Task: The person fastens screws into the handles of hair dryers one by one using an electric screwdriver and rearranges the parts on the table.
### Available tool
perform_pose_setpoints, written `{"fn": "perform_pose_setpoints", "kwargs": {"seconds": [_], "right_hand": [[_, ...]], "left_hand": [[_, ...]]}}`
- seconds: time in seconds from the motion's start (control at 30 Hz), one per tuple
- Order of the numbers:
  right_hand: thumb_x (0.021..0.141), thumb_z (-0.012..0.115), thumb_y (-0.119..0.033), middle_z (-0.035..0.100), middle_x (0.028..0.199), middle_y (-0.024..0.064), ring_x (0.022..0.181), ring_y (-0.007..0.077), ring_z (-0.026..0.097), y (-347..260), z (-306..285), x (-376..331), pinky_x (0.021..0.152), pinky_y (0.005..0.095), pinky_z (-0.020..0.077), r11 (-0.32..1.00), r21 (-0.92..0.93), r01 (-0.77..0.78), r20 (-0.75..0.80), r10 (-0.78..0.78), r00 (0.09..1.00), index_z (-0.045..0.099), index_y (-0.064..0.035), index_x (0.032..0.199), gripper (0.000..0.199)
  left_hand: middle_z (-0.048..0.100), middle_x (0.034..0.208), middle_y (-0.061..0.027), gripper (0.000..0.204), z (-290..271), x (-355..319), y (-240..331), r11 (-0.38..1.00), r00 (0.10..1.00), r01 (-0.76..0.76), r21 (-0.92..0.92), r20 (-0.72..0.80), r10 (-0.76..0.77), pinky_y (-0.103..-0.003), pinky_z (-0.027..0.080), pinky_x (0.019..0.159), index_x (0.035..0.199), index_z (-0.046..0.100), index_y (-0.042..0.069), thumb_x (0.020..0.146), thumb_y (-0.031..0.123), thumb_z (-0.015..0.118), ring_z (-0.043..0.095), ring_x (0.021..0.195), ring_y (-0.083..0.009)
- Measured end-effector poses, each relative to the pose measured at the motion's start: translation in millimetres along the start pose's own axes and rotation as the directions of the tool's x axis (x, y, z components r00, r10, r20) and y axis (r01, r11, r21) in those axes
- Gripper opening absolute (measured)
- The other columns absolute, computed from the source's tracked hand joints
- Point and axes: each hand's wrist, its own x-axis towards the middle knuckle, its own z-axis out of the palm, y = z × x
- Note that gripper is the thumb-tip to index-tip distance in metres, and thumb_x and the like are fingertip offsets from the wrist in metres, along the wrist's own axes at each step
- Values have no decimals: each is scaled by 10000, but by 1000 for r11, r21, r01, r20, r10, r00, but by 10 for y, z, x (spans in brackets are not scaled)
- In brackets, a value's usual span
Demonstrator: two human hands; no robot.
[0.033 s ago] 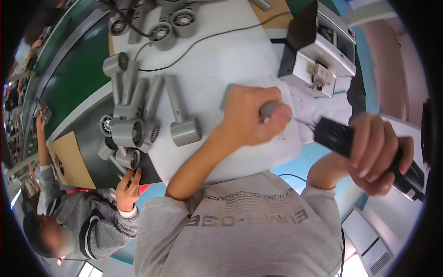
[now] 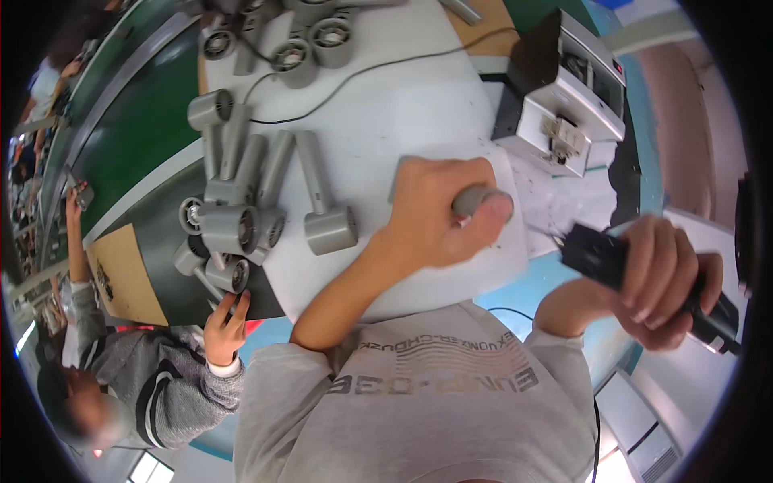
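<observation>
A: What does each hand hold?

B: The left hand (image 2: 431, 213) is curled around a grey handle part (image 2: 475, 200), pressing it down on the white pad (image 2: 515, 262) of the desk (image 2: 403, 105). The right hand (image 2: 664, 282) is clenched on a black power tool (image 2: 612, 258), raised off the desk to the right of the left hand, its front end turned toward the grey part but apart from it.

A: How far along does the work appear?

B: Judged from the layout, many pieces lie waiting. A heap of grey dryer bodies (image 2: 233, 217) sits well to the left of the left hand, and one separate grey body (image 2: 326, 201) lies just beside the left wrist. More round grey housings (image 2: 310, 48) rest at the far edge, beyond the left hand. Whether any of these are finished cannot be told. The piece in hand seems not yet touched by the tool.

A: Anything else nearby?

B: A white box machine (image 2: 564, 105) stands beyond the right hand. A co-worker's hand (image 2: 225, 322) reaches to the heap from the lower left.
</observation>
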Motion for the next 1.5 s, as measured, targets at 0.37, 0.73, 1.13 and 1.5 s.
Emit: {"fn": "perform_pose_setpoints", "kwargs": {"seconds": [0.37,0.73,1.13,1.5], "right_hand": [[871,641,-212,451,543,-1,426,93,421,-377,-11,-847,435,240,364,686,-606,-402,-140,406,903,421,-62,1040,315],[830,708,-245,504,591,22,508,117,472,268,126,-873,547,257,421,550,-711,-438,-259,374,890,428,-28,1117,456],[831,675,-216,563,790,65,733,150,547,255,280,-1158,727,293,450,465,-698,-544,-320,477,819,434,-28,1195,476],[766,681,-113,578,884,67,802,147,535,70,487,-1170,796,292,446,334,-717,-612,-503,361,786,505,-17,1163,444]], "left_hand": [[571,851,-125,310,-1216,-706,503,963,910,223,-152,-321,-262,-278,441,647,1181,474,-11,917,109,583,540,679,-213],[596,879,-201,404,-1120,-783,14,595,871,476,648,-441,-217,-447,496,656,1125,500,-45,826,163,675,597,820,-387],[477,1016,-171,496,-950,-930,-225,686,879,416,597,-457,-136,-435,496,737,1260,428,2,828,95,652,548,924,-370],[597,943,-127,304,-1363,-834,699,826,830,101,555,-505,238,-300,487,698,1016,642,10,719,-28,689,595,816,-287]]}}
